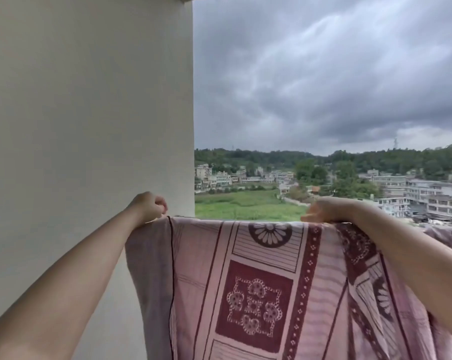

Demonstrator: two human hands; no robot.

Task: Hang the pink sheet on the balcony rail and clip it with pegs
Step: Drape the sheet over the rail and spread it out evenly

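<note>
The pink sheet (266, 289), printed with dark maroon squares and flower rounds, hangs spread in front of me and fills the lower middle and right of the head view. My left hand (149, 206) is closed on its top left corner, next to the wall. My right hand (323, 210), somewhat blurred, grips the top edge further right. The top edge runs nearly level between the two hands. The balcony rail is hidden behind the cloth. No pegs are visible.
A plain pale wall (90, 113) takes up the whole left half, its edge just beside my left hand. Beyond the sheet lie a green field (245, 206), low buildings, wooded hills and a grey cloudy sky.
</note>
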